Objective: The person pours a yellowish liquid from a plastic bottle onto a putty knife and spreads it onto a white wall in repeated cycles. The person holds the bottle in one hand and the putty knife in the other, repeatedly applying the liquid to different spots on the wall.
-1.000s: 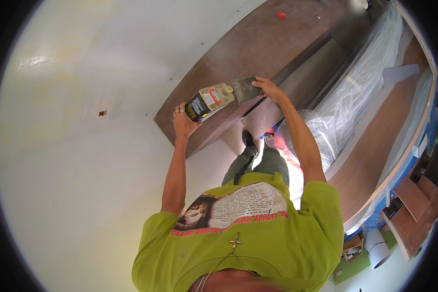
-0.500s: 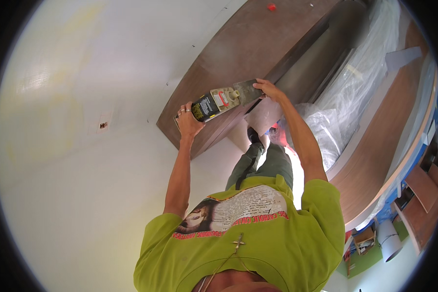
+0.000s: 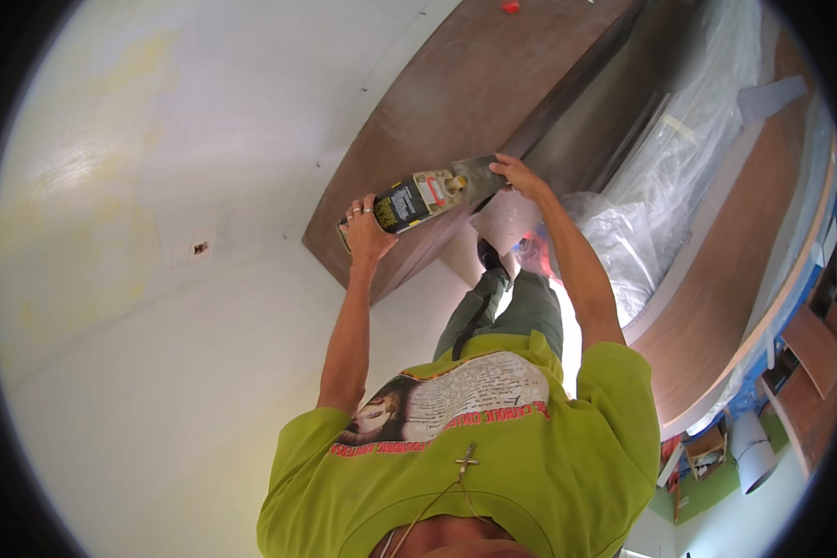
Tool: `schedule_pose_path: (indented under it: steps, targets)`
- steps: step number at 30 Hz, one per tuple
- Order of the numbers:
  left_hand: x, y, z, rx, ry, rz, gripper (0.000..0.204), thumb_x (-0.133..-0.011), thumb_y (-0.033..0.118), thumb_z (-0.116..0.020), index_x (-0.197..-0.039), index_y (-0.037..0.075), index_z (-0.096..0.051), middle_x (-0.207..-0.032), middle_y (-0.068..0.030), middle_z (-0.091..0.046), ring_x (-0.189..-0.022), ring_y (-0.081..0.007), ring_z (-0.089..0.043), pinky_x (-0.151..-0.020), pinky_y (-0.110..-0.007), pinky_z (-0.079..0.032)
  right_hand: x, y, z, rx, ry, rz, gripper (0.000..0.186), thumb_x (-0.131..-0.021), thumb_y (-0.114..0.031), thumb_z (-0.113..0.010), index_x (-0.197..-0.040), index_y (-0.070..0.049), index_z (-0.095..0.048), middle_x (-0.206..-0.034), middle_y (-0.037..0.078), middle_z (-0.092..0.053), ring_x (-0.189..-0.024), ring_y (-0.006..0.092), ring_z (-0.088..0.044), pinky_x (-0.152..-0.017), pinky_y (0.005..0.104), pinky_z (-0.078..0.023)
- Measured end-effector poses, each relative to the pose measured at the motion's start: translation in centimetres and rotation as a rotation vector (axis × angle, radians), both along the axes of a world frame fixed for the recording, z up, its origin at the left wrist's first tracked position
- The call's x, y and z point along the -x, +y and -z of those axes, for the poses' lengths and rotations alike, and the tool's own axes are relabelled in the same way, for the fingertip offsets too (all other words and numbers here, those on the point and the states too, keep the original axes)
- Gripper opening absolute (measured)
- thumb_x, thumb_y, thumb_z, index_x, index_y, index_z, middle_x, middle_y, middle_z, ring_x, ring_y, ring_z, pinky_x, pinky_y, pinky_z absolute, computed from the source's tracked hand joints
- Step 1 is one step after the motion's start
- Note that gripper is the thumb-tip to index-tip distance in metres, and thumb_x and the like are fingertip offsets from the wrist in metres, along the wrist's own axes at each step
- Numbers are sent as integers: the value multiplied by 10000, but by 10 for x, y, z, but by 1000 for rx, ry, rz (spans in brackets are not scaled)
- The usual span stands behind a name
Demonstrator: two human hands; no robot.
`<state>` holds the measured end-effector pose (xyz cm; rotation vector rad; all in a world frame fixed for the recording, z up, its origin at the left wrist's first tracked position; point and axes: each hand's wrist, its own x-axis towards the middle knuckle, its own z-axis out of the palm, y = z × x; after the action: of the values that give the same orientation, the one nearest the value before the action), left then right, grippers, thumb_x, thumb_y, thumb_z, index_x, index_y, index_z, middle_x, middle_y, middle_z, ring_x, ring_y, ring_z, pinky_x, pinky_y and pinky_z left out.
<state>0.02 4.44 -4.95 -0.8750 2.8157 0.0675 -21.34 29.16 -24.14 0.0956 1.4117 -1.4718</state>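
A rectangular metal can (image 3: 402, 206) with a black label lies tilted on its side over the brown wooden countertop (image 3: 409, 112). My left hand (image 3: 372, 238) is closed around the bottom end of the can. At the other end, smears coat the pale metal around the yellowish spout (image 3: 456, 183). My right hand (image 3: 519, 175) pinches a thin, grey, stained flat spreader (image 3: 479, 175) by its edge, right at the spout. Whether the spreader touches the spout I cannot tell, nor whether anything is pouring out.
To the left rises a white wall with yellowish patches and a small hole (image 3: 200, 248). Crumpled clear plastic sheeting (image 3: 684, 149) covers the part on the right, beside a curved brown counter (image 3: 716, 325). Brown boards (image 3: 817, 353) and a white roll (image 3: 751, 454) stand at the far right.
Both hands, the can and the spreader have shifted slightly to the right in the picture, much as the surroundings have. The grip of each hand stays the same.
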Motion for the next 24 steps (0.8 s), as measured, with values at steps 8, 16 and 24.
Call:
schedule_pose_path:
  steps: [8,16,24]
  targets:
    - [1,3,5,12,-25,-21,945,-519,168,-953,-1351,183,-503,-1345,-88,-544,-1311,-365,-509,-1025,-631,-443,7,6,6,57,-24,-151,606,-984,-389,-649,-1518,-152,-487,-1384,24,-588,-1191,167,-541,-860,347,-498]
    - [0,6,4,-65,29,-12,916,-549,111,-913,-1366,177,-505,-1353,-94,-529,-1348,-368,-475,-1016,-726,-394,-1,10,22,-4,-27,-71,690,-973,-407,-675,-1554,-115,-443,-1396,48,-577,-1194,181,-538,-862,344,-495]
    - [2,6,2,-55,-1,-18,924,-547,105,-914,-1373,177,-506,-1345,-101,-531,-1346,-369,-480,-1029,-702,-402,-3,9,21,32,-28,-90,363,-1014,-391,-622,-1331,-215,-610,-1129,-74,-628,-1034,109,-517,-827,346,-427]
